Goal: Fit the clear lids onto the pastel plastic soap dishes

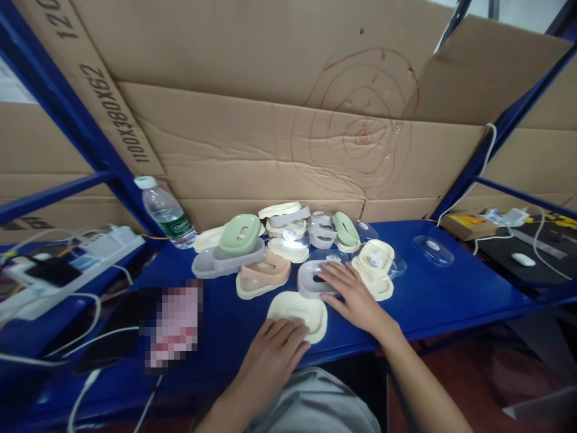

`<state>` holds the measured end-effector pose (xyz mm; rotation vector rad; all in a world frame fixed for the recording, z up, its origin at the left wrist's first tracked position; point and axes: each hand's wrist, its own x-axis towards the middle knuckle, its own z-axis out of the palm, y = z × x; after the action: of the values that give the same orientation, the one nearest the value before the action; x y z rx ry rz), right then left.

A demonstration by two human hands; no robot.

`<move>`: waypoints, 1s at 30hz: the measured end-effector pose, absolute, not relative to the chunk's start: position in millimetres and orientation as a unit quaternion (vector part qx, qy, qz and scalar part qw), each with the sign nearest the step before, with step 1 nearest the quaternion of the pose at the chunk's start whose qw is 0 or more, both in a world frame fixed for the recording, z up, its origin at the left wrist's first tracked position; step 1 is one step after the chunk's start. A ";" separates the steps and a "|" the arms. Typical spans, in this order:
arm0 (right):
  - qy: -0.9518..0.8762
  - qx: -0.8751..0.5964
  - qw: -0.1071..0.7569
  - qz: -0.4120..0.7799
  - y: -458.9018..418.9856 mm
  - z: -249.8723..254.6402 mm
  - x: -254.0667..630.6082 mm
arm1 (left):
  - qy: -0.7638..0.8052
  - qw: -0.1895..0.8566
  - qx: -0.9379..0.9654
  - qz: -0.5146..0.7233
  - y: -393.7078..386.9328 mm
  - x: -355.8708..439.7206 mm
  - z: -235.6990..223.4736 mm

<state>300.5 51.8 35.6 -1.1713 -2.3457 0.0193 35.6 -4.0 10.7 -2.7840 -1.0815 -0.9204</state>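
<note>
My left hand [279, 346] lies over the near left part of a cream oval plastic tray [318, 313] with rounded corners. Its fingers are stretched out and close together, resting on the tray's surface. Just beyond, my right hand [351, 296] holds the right end of a lavender-grey plastic shell [309, 279] with a dark slot in its top. The fingers lie across the top and the thumb sits at the near side. Left of that shell, a peach slotted piece [270, 269] rests on a cream base [249, 290]. To its right are stacked cream pieces [381, 285].
Behind are a green slotted piece [240, 234], a long grey tray [211, 264] and several more plastic parts. A clear lid [433, 249] lies right. A water bottle [166, 213] leans against the cardboard wall [225, 144]. Power strips [90, 258] and cables crowd the left.
</note>
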 end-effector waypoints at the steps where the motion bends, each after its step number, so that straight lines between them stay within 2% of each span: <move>1: -0.864 -0.433 0.258 0.009 52.5 34.4 295.8 | -0.355 0.013 -0.882 -0.310 -4.1 35.5 8.7; 5: -0.859 -0.440 0.263 0.007 55.2 26.0 294.3 | -0.393 0.041 -0.849 -0.351 -3.3 37.2 5.9; 11: -0.871 -0.413 0.263 0.039 47.1 27.5 292.8 | -0.416 0.050 -0.837 -0.351 0.3 19.5 5.6; 23: -0.910 -0.353 0.205 0.071 10.8 22.9 227.8 | -0.469 -0.057 -0.827 -0.306 8.0 -5.0 -5.6; 30: -0.893 -0.374 0.220 0.117 31.7 44.3 278.9 | -0.460 -0.039 -0.845 -0.270 5.9 -8.1 -3.8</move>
<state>278.9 31.7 44.3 -1.0345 -2.4701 0.3240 -8.1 5.9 -3.8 -2.7224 -1.4830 -0.8692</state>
